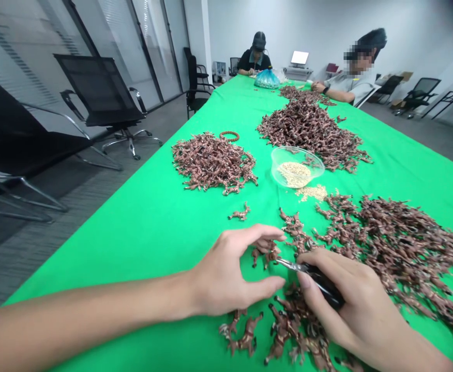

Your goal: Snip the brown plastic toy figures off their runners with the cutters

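Green cloth covers the surface [141, 227]; all places are given from the clear bowl [297, 166] at mid-surface.

Left of the bowl is a left heap [213, 163] of small brown horse-like figures, kept well apart from the others, likely as a separate batch. A bead ring [229, 136] lies just behind that heap.

Nearer the camera and left of the bowl, a stray figure [240, 213] lies alone. Nearer again, the left hand [226, 276] is curled in a wide C. Thumb and forefinger bracket one brown figure [265, 252], probably to steady it. Whether the fingertips press on it I cannot tell; the view is too small.

Straight toward the camera from the bowl, the pliers [294, 266] point their tip at that figure.

The bowl holds pale grains [312, 192], with some spilled just in front, within easy reach. Behind the bowl spreads a far heap [312, 132].

Near and right of the bowl, the right hand [360, 305] is clenched on the pliers' dark handles, for leverage. Right of the bowl lies a big heap [401, 248], close for pulling from. Far behind it, a co-worker's arm [337, 94] rests on the surface.
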The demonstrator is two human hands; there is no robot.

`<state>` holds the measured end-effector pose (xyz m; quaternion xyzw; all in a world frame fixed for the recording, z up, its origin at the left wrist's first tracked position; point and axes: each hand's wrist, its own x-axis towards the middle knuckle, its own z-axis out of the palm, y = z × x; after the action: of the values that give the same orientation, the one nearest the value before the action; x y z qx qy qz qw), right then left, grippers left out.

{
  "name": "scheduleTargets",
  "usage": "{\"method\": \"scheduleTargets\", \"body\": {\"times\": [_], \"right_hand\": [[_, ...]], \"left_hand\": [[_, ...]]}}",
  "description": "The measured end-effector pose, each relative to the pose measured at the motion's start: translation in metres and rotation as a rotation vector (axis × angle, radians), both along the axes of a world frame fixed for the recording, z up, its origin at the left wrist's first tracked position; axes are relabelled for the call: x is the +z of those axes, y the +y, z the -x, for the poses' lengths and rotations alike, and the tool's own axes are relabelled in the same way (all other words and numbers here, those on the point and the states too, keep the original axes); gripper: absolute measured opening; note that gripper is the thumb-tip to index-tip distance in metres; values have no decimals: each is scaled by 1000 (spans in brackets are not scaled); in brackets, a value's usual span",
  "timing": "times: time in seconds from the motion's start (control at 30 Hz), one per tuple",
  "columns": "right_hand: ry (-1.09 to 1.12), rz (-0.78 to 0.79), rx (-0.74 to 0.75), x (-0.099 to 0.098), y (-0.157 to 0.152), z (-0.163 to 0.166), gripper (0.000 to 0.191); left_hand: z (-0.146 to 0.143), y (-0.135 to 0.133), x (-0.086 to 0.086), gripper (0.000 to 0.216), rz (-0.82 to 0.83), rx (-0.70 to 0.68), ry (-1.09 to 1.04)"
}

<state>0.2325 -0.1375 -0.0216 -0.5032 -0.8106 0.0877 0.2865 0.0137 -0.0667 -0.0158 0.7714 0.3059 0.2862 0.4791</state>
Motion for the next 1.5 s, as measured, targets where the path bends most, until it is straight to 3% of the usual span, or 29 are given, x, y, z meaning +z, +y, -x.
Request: {"method": "scheduleTargets", "body": {"times": [0.17, 0.3, 0.4, 0.7, 0.97, 1.5], "right_hand": [[-17, -65, -30, 3, 1, -1, 15], [-21, -74, -36, 4, 1, -3, 15], [-27, -106, -8, 4, 1, -6, 17], [-259, -348, 80, 10, 5, -18, 20], [-272, -349, 114, 11, 7, -16, 19], [-288, -344, 135, 9, 5, -15, 18]], "left_hand": [[-2, 1, -2, 38, 123, -56, -128], [-3, 4, -3, 20, 275, 5, -131], [-2, 5, -2, 17, 294, 43, -95], [-2, 4, 0, 16, 263, 35, -91], [-2, 6, -3, 16, 491, -8, -206], [-1, 5, -5, 18, 566, -44, -214]]}}
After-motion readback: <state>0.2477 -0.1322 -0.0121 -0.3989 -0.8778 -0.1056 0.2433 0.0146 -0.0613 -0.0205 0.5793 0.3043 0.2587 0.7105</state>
